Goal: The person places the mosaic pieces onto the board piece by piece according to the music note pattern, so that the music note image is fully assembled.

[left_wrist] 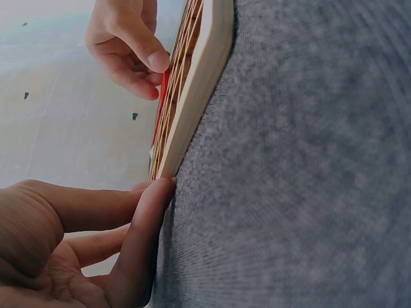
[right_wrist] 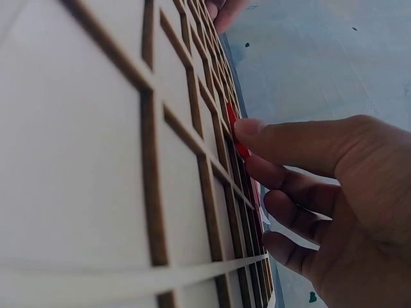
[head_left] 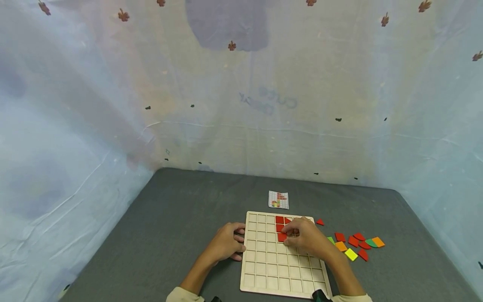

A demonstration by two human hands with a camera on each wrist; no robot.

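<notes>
A wooden grid board (head_left: 271, 270) lies flat on the table. My left hand (head_left: 225, 242) rests its fingertips against the board's left edge; the left wrist view shows this edge (left_wrist: 199, 96) close up. Over the upper part of the board, my right hand (head_left: 310, 238) pinches a small red tile (right_wrist: 241, 151) between thumb and index finger, right at the grid; its shape is mostly hidden. Beside those fingers, red square tiles (head_left: 279, 227) fill cells in one column, and a red triangular tile (head_left: 287, 220) lies in the top row.
Behind the board lies a small printed pattern card (head_left: 278, 200). Loose red, orange, green and yellow tiles (head_left: 351, 254) are scattered right of the board, with a red triangle (head_left: 320, 222) near its top right corner. The grey table (head_left: 181, 209) meets hanging patterned sheets.
</notes>
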